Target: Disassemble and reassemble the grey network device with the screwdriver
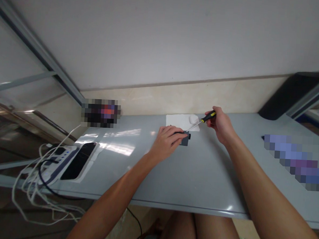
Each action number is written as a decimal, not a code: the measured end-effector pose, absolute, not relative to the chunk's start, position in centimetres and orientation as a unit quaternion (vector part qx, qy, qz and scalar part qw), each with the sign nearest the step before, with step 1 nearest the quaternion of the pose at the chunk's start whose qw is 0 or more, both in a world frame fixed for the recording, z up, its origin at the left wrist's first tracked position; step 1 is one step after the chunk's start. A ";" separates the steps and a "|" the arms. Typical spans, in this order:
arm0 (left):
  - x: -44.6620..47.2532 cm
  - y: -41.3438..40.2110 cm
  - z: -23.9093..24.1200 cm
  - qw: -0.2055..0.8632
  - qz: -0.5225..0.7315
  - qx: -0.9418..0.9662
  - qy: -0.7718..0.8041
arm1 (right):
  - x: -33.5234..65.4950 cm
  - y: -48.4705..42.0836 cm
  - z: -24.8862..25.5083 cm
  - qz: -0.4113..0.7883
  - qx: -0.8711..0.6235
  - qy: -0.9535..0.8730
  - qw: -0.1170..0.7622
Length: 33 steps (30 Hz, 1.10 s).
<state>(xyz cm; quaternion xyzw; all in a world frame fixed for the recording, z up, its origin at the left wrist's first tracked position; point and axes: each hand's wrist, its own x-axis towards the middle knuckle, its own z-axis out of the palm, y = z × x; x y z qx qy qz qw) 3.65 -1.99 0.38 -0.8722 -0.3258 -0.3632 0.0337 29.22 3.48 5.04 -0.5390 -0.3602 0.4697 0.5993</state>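
Observation:
My right hand is closed around the black and yellow handle of a screwdriver. The screwdriver slants down to the left, and its metal shaft reaches a small dark grey box-shaped device with a black knob-like part on its right side. Over the top and left of that device lie the fingers of my left hand, gripping it on the table; they hide much of it. Just behind, a white sheet lies flat with a small white rounded object on it.
A grey table runs along the wall. At the left stand a black-screened phone or tablet and a power strip with tangled white cables. A dark cylinder leans at the back right. Blurred-out items lie on both sides.

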 end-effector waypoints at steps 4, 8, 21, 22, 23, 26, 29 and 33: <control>3.8 -2.1 0.5 0.032 -0.366 -0.870 -0.329 | 29.0 3.4 5.3 0.467 -0.542 -0.350 0.605; 4.0 -2.3 0.5 0.034 -0.370 -0.868 -0.329 | 28.9 3.3 5.4 0.467 -0.540 -0.352 0.605; 4.3 -2.5 0.3 0.020 -0.376 -0.861 -0.343 | 28.9 3.7 4.9 0.455 -0.548 -0.348 0.609; 4.4 -2.6 0.4 0.020 -0.374 -0.861 -0.345 | 28.9 3.8 4.9 0.454 -0.549 -0.350 0.608; 4.5 -2.7 0.4 0.021 -0.370 -0.862 -0.345 | 28.9 3.8 4.8 0.454 -0.551 -0.351 0.606; 4.6 -2.9 0.6 0.021 -0.353 -0.871 -0.341 | 29.0 3.8 4.8 0.455 -0.554 -0.350 0.603; 4.5 -2.9 0.6 0.019 -0.338 -0.877 -0.341 | 29.2 3.8 4.8 0.456 -0.553 -0.347 0.606; 4.2 -3.0 0.6 0.033 -0.353 -0.860 -0.368 | 29.1 3.6 5.1 0.458 -0.557 -0.335 0.606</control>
